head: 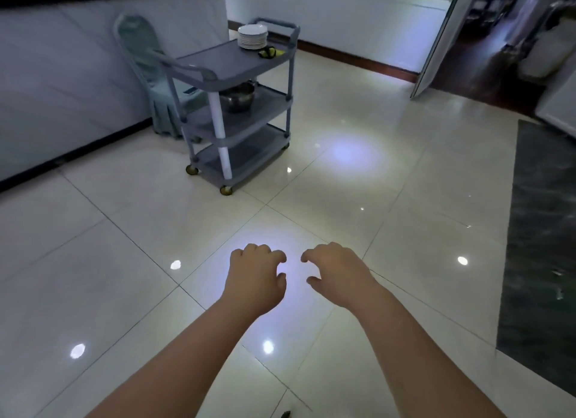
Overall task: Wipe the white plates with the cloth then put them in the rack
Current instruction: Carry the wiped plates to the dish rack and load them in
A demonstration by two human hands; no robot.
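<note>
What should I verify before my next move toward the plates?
1. Left hand free: ok, holds nothing.
2. Right hand free: ok, holds nothing.
3. Plates found: ok, stacked atop the cart.
4. Cloth found: ok, lies beside the stack.
5. Plates within reach: not ok, the cart stands well ahead.
6. Rack found: cannot tell, none plainly shows.

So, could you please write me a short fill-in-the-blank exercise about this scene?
The stack of round white plates stands on the ___ shelf of the grey plastic cart.
The shiny metal pot sits on its ___ shelf.
The left hand and right hand both hold ___.
Missing words: top; middle; nothing.
</note>
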